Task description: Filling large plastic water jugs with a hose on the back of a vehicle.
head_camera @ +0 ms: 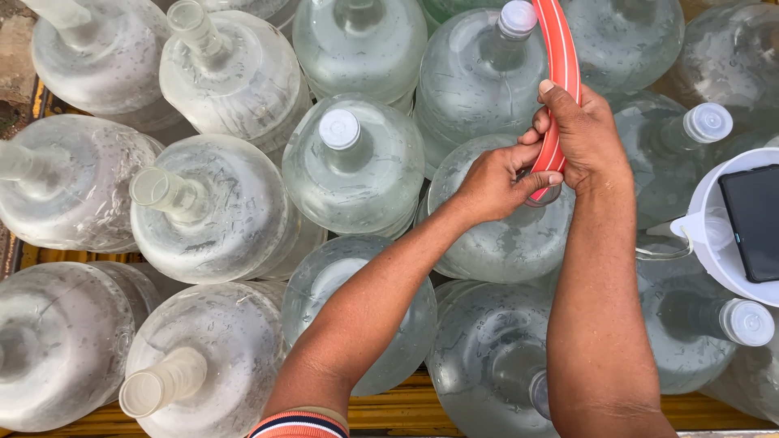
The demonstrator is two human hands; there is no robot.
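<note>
Basically both forearms come up from the bottom edge, a striped cuff (299, 424) on the left one. Below and beside the arms sit big clear water jugs on a yellow pallet (406, 410). One open-necked jug (207, 361) lies well left of the left arm, its bare spout tilted toward the bottom left.

Left hand (497, 182): fingers curled together, pinching the low end of the red hose (558, 89) right at the mouth of the jug (507, 219) under it. Right hand (580, 134) sits just above and right of the left, touching it, wrapped tight around the hose, thumb up along it.

Hose long axis runs near vertical in view, slight bend. Its lower end points down into the jug neck under the left hand; its upper part climbs past the right hand's thumb and leaves the top edge. Whether the tip is inside the neck: cannot tell, fingers hide it.

Right of the right hand: a capped jug (690, 134), then a white funnel (714, 235) holding a dark phone (753, 219). Left of the left hand: another white-capped jug (353, 162). Beyond the hands: more jugs, one capped (487, 65) just left of the hose.
</note>
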